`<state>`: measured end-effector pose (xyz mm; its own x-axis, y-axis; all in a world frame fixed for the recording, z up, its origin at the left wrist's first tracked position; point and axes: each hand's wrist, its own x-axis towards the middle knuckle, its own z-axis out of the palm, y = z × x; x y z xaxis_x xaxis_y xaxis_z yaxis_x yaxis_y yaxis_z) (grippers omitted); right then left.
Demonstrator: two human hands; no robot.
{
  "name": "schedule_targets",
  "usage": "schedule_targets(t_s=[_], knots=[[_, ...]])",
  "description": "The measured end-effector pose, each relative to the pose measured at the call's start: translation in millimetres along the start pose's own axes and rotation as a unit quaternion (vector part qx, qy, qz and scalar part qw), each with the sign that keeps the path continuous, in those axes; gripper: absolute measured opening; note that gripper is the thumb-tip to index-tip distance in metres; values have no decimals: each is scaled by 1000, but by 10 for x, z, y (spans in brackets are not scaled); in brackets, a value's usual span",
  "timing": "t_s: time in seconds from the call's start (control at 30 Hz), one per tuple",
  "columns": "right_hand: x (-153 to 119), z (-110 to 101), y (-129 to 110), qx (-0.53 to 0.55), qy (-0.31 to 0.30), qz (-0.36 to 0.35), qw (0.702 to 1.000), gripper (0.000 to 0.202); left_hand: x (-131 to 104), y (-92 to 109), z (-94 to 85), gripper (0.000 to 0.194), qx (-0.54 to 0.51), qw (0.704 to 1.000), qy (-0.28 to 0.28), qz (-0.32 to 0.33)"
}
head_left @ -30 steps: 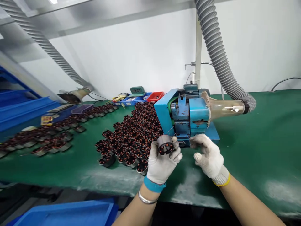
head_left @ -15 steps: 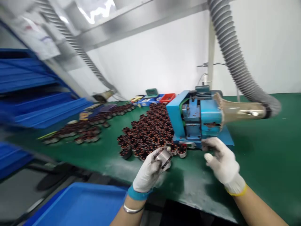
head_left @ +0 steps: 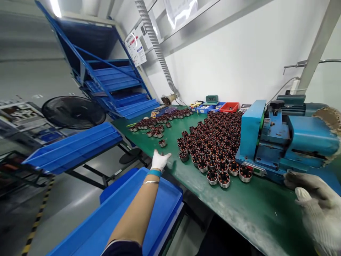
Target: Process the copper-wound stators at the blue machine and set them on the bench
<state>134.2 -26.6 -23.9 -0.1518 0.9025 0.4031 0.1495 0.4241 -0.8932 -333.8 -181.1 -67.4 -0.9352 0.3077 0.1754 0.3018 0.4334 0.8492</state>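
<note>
My left hand (head_left: 160,160), in a white glove, reaches over the near table edge with thumb and fingers apart and nothing held. Just beyond its fingers a single motor part (head_left: 162,143) with a metal rim and copper windings sits on the green table (head_left: 170,135). My right hand (head_left: 311,199), gloved too, is at the far right beside the base of the blue machine (head_left: 253,131), its fingers curled and apart, with no object visible between them. A large group of similar parts (head_left: 213,142) stands left of the machine.
Another cluster of parts (head_left: 151,122) lies on the table's far left. Red (head_left: 229,107) and blue bins stand by the wall. An open blue tray (head_left: 128,213) is below my left forearm. A fan (head_left: 73,112) and blue shelving (head_left: 114,78) are at the left.
The view has swung left. My left hand has let go of the metal part it held and has moved left, its fingers now spread. My right hand stays near the machine's base.
</note>
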Motion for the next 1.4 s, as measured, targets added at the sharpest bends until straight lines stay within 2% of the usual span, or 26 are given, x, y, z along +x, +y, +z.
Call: schedule_targets(t_s=[0.07,0.2,0.3,0.4,0.5,0.63,0.7,0.77,0.8,0.87,0.97,1.03,1.1,1.17,1.23,1.3,1.33,1.4], knots=[[5,5,-11,-14,6,3,1000,30,-45,-24,116,84,-6,1000,-8,6],[33,6,-14,-64,-21,12,998,34,-248,-55,300,75,21,999,-29,31],[33,22,-24,-79,-21,26,996,35,-361,-14,383,74,59,996,-2,64],[14,55,-35,-64,-24,18,997,34,-425,61,438,54,86,989,32,117],[-4,92,-43,-65,-32,-13,997,31,-443,114,476,33,106,979,20,170],[-3,107,-27,-68,-47,-60,995,28,-522,159,461,16,118,972,17,204],[10,102,-1,-62,-61,-89,992,24,-699,219,410,13,113,969,32,219],[11,102,17,-66,-100,-116,986,21,-1001,332,354,12,84,963,31,253],[1,109,14,-74,-132,-123,981,22,-1189,413,336,12,42,956,19,290],[-46,145,-22,-102,-205,-126,965,33,-1588,629,344,13,-40,930,-66,360],[-150,239,-106,-141,-277,-127,942,67,-2099,1046,489,19,-112,880,-203,415],[-184,289,-123,-139,-273,-142,941,71,-2319,1325,650,20,-146,853,-251,435],[-157,292,-101,-106,-234,-157,954,63,-2441,1559,820,20,-170,845,-271,428],[-83,245,-78,-61,-196,-161,965,55,-2475,1727,961,31,-199,855,-296,376],[-2,176,-90,-18,-170,-142,975,52,-2432,1828,1052,66,-243,851,-364,290],[59,111,-137,19,-159,-107,981,51,-2343,1876,1097,94,-285,807,-473,210],[80,82,-165,34,-162,-89,982,51,-2296,1888,1109,95,-300,775,-528,177],[109,35,-211,54,-185,-55,980,53,-2224,1907,1128,82,-321,712,-612,123]])
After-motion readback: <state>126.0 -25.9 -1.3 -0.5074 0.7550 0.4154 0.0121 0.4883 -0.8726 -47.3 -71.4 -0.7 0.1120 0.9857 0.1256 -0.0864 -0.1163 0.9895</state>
